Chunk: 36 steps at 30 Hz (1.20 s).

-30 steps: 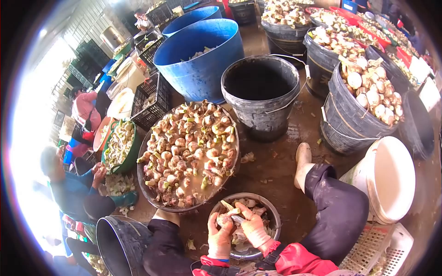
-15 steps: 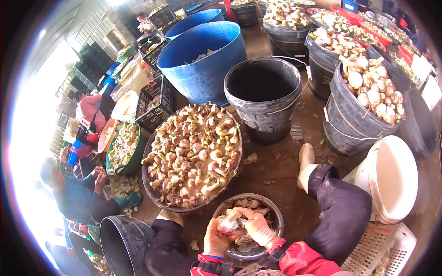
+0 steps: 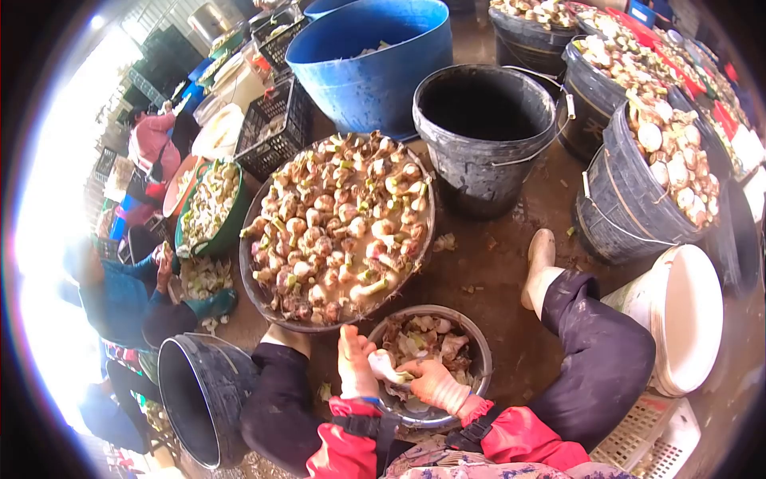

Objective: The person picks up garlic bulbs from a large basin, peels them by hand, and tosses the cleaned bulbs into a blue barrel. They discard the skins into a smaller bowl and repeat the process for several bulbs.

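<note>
Right fingers: the right hand (image 3: 437,385) is bending its fingers nearly closed, seemingly pinching the narrow greenish end of a pale bulb (image 3: 386,367).
Left fingers: the left hand (image 3: 357,367) is standing with fingers extended and loosely apart, gripping nothing visible; its palm is lying right beside the bulb (whether it is touching, I cannot tell).
Handling: good work here is probably asking for the left fingers to be cupping the round end while the right ones are working only at the narrow end, low over the bowl, so loose skin is landing inside.
Bulb's place: it is hanging between the hands, over the left part of the small bowl (image 3: 485,351).
Bulb's direction: the round end is pointing toward the left palm, the narrow end toward the right fingers; the long axis is slanting from upper left to lower right in the view.
Bowl: it is holding papery peelings (image 3: 423,339).
Wide basin (image 3: 315,326): it is sitting just beyond, carrying many stemmed bulbs (image 3: 343,223).
Black bucket (image 3: 483,164): it is standing farther out, upright on the floor.
</note>
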Tool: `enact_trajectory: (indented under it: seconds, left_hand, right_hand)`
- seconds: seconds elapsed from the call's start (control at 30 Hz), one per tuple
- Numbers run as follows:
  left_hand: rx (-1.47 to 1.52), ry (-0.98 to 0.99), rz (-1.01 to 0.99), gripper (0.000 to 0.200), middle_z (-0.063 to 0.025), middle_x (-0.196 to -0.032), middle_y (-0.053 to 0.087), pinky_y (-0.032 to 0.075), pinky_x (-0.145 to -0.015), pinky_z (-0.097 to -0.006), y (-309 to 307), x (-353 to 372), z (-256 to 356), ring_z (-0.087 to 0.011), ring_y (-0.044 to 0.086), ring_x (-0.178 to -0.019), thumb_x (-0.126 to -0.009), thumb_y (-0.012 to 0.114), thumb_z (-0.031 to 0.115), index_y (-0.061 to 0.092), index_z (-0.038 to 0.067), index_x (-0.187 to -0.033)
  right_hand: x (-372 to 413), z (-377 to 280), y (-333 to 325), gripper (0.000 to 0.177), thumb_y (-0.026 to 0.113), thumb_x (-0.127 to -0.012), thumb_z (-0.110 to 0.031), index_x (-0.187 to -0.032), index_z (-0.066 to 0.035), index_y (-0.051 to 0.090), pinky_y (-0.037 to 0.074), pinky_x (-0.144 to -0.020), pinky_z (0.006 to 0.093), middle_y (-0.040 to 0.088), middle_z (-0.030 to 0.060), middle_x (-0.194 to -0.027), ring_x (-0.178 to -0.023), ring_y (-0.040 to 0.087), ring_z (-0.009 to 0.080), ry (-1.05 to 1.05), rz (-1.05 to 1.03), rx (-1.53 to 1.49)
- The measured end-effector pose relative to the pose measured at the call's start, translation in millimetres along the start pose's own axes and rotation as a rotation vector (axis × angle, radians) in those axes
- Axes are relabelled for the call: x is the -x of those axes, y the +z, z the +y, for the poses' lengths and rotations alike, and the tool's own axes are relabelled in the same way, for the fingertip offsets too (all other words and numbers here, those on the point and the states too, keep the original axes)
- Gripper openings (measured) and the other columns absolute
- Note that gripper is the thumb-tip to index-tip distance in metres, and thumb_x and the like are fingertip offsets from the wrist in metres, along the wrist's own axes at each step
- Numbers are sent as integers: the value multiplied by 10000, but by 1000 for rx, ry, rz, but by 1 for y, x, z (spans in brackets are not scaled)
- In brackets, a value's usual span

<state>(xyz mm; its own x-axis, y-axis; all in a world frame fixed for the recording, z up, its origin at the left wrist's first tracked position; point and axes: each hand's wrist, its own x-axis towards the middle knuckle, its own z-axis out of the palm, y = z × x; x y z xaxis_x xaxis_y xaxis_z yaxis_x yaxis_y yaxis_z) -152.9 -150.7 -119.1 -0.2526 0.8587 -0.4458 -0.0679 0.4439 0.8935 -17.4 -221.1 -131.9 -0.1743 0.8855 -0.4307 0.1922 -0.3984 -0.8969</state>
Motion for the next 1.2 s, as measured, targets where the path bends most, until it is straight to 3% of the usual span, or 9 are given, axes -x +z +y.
enact_trajectory:
  seconds: [0.17,0.3,0.37,0.57,0.77,0.87,0.97,1.1,1.2]
  left_hand:
    - [337,41,-83,657,-109,-1074,493,460,-844,-330,-6,6,-7,-195,543,-925,-872,616,482,406,31,-1302]
    - [-347,394,-347,1017,-176,-1292,443,352,-1032,-375,-14,43,-32,-276,405,-1238,-637,848,338,285,-12,-1409]
    - [-594,404,-231,922,-173,-1284,458,378,-1005,-358,-11,40,-20,-276,462,-1184,-658,837,347,372,-24,-1362]
    - [94,-41,-215,375,-77,-809,650,464,-502,-260,-17,33,-5,-141,607,-661,-885,633,304,609,3,-1108]
    - [413,-222,-355,410,-111,-873,607,507,-553,-305,-45,50,21,-236,638,-723,-869,666,340,554,27,-1109]
    - [304,-89,-364,418,-118,-865,610,525,-577,-292,-43,46,24,-229,650,-723,-851,705,287,490,2,-1068]
    - [163,118,-333,394,-91,-821,589,515,-574,-275,-35,42,4,-197,634,-694,-817,750,239,468,26,-991]
    - [-525,356,-116,369,-25,-784,551,450,-592,-230,-24,43,-18,-92,503,-648,-767,803,233,514,37,-886]
    - [-406,326,-165,359,-12,-781,549,450,-624,-230,-18,48,-12,-76,496,-680,-762,806,232,525,38,-872]
  right_hand:
    - [-1,0,-9,270,684,-835,-173,-1024,17,650,508,-682,262,684,52,-894,-773,629,117,226,52,-737]
    - [-9,16,0,277,669,-802,-131,-1067,-51,656,510,-727,303,689,65,-892,-809,640,149,-19,75,-156]
    - [-14,27,11,274,635,-765,-80,-1035,-87,683,488,-822,304,687,122,-994,-925,649,207,91,-116,3]
    - [-10,27,-15,193,618,-778,16,-935,-57,702,496,-768,306,693,131,-884,-833,660,238,-168,252,-75]
    - [-16,52,-37,278,690,-770,-184,-1044,-141,685,488,-824,309,679,145,-992,-910,649,286,324,338,46]
    - [-6,37,-22,550,705,-767,-214,-1286,-172,528,446,-939,330,594,112,-1231,-1101,583,302,-6,252,412]
    - [-5,22,-3,441,630,-836,-65,-1265,-82,530,474,-898,340,635,162,-1123,-1044,610,309,-357,261,-143]
    - [6,-2,10,431,596,-844,31,-1259,-60,527,490,-882,347,632,180,-1089,-999,622,314,-330,329,147]
    - [6,4,10,425,583,-849,32,-1260,-58,526,488,-876,360,630,191,-1073,-981,619,338,-337,386,219]
